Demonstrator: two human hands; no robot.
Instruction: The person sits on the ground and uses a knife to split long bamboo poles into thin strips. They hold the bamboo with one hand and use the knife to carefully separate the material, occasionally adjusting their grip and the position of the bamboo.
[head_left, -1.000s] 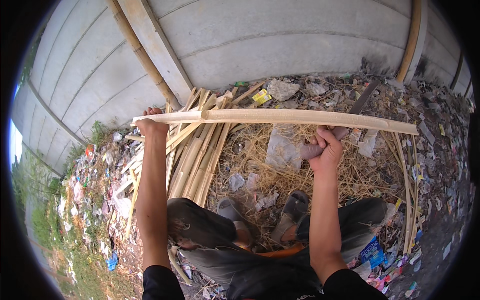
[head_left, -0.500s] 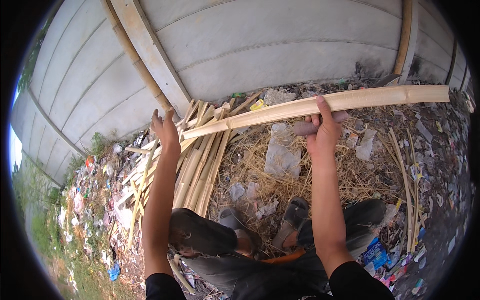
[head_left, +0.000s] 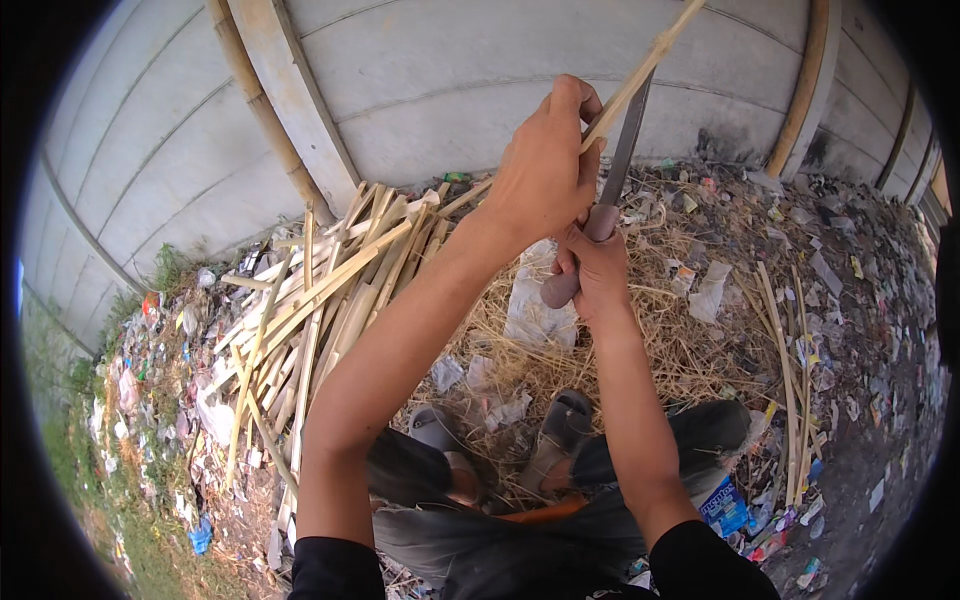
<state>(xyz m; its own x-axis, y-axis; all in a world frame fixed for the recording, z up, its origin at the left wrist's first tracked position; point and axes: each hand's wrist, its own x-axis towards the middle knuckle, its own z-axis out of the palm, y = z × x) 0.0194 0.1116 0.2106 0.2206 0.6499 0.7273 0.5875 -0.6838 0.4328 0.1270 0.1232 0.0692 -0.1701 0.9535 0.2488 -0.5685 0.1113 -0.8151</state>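
Note:
My left hand reaches across to the centre, its fingers closed around the lower part of a pale split bamboo strip. The strip now stands steeply, edge toward me, and runs up out of the top of the picture. Just below, my right hand grips a large knife by its thick brownish handle. Its long dark blade points up and slightly right, close alongside the strip. Whether blade and strip touch, I cannot tell.
To the left lies a heap of split bamboo strips. Dry straw and scattered litter cover the ground before my sandals. A grey panel wall with a bamboo pole rises ahead. More thin strips lie at right.
My left hand has come from the far left to the centre and taken hold of the strip. The strip has swung from lying across to steeply upright. The knife blade now shows clearly.

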